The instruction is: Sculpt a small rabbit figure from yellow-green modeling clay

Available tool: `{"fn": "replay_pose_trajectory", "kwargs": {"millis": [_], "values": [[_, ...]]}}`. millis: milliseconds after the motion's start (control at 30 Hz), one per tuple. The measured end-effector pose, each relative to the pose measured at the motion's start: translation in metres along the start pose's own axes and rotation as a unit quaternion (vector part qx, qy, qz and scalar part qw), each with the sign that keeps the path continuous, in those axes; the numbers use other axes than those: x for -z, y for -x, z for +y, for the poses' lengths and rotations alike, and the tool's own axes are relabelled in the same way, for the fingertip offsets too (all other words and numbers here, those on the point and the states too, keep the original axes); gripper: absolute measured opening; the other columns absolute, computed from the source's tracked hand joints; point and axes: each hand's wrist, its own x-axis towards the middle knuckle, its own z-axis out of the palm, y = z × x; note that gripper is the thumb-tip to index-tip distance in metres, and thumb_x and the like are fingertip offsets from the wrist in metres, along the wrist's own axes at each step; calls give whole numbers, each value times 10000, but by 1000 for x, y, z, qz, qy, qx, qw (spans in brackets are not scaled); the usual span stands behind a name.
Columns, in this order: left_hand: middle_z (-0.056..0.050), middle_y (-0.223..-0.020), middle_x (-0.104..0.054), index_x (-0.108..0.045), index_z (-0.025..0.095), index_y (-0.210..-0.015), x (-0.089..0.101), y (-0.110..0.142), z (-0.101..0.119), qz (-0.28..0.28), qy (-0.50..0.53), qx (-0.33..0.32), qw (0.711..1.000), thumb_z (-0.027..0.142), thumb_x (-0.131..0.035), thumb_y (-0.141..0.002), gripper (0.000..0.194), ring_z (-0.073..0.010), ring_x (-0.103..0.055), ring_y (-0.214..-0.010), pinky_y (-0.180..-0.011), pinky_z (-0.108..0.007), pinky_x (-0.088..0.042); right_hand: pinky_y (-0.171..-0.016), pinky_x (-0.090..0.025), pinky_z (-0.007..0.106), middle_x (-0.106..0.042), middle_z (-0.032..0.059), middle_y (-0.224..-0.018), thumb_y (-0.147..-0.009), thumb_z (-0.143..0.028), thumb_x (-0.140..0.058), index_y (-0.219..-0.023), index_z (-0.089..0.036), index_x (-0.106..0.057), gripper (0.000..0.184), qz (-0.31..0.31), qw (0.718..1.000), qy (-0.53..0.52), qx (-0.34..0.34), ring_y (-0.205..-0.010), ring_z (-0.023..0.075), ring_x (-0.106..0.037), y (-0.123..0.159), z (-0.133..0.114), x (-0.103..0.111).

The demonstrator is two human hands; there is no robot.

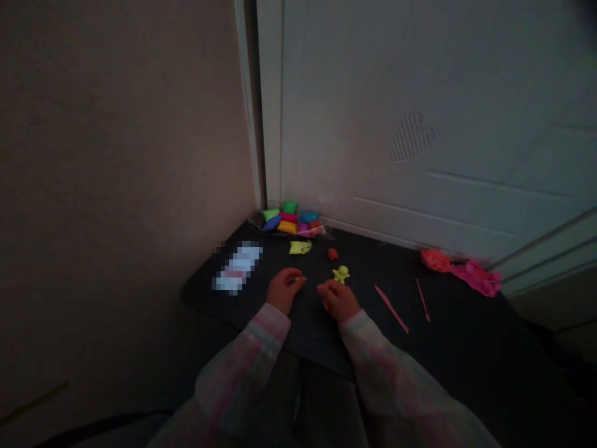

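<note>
My left hand (282,291) is closed in a pinch, with a small pale-yellow bit of clay (303,279) at the thumb and fingertips. My right hand (336,300) has its fingers curled together; whatever may be in them is hidden. Just behind the right hand lies a yellow clay figure (342,272) with a round head and short limbs. A red lump of clay (333,254) sits a little farther back. Beyond my left hand is an opened yellow clay packet (299,247).
A clear bag of several coloured clay packets (288,227) lies at the back of the dark table (317,348). Two pink modelling tools, a knife (392,309) and a thinner stick (423,300), lie to the right. Crumpled pink wrapping (476,277) and a blurred phone-like rectangle (237,267) flank them.
</note>
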Motion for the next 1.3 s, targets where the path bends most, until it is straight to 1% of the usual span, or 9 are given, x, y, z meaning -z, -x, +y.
{"fn": "replay_pose_trajectory", "kwargs": {"millis": [100,267,467,633,700,833,1000,1133,1300], "values": [[-6,-703,-575,-632,209,-615,1,-9,6,-27,-55,-56,997,133,-676,-563,102,-150,-523,-704,-719,-269,-411,-375,-274,192,-362,-68,-401,-693,-449,-550,-524,-167,-572,330,4,999,29,21,-380,56,-346,-1,1,4],[-2,-684,-582,-638,230,-591,2,-29,9,-79,-117,-115,983,76,-635,-585,154,-164,-513,-724,-798,-283,-380,-496,-393,231,-473,-35,-577,-654,-452,-605,-732,-183,-670,288,-21,998,29,46,-501,80,-458,-1,0,2],[-20,-671,-608,-642,239,-618,3,-36,2,-88,-155,-143,974,117,-628,-615,123,-203,-507,-781,-822,-313,-366,-528,-488,269,-598,-7,-619,-570,-481,-655,-797,-170,-576,393,-22,1000,-21,7,-534,129,-600,-1,3,-6],[-45,-736,-617,-650,229,-671,3,-34,4,-77,-165,-156,971,191,-623,-644,54,-216,-505,-807,-835,-328,-353,-290,-305,179,-490,-60,-390,-648,-437,-599,-591,-170,-495,292,-8,999,-17,-30,-269,61,-411,1,1,-4],[-47,-741,-611,-647,225,-675,3,-33,5,-68,-165,-159,971,195,-616,-652,49,-216,-504,-811,-837,-330,-354,-274,-254,167,-462,-80,-361,-599,-397,-657,-554,-176,-461,298,-2,999,-15,-33,-246,44,-359,1,0,-4],[-39,-733,-598,-641,221,-681,4,-33,5,-55,-165,-164,971,191,-601,-663,53,-205,-505,-791,-832,-327,-364,-353,-364,184,-532,-67,-423,-486,-397,-741,-593,-181,-448,379,0,999,-30,-22,-346,84,-505,0,1,-6],[-36,-738,-592,-639,219,-683,4,-32,4,-44,-167,-169,970,189,-583,-681,63,-193,-513,-773,-826,-317,-372,-534,-494,275,-666,62,-716,-625,-603,-557,-783,-166,-523,466,-8,999,-39,-2,-616,164,-657,-1,6,-6],[-38,-745,-587,-637,216,-688,4,-31,5,-37,-169,-172,970,189,-568,-694,74,-189,-516,-769,-822,-316,-373,-399,-421,224,-637,18,-578,-655,-598,-523,-712,-163,-507,439,-26,1000,-14,-7,-408,118,-584,0,7,-4],[-38,-749,-582,-635,212,-695,5,-30,8,-38,-165,-170,971,193,-572,-692,66,-187,-512,-758,-825,-321,-369,-306,-268,175,-450,-86,-336,-566,-399,-696,-521,-180,-440,340,-5,999,41,0,-264,54,-381,2,5,-2]]}}
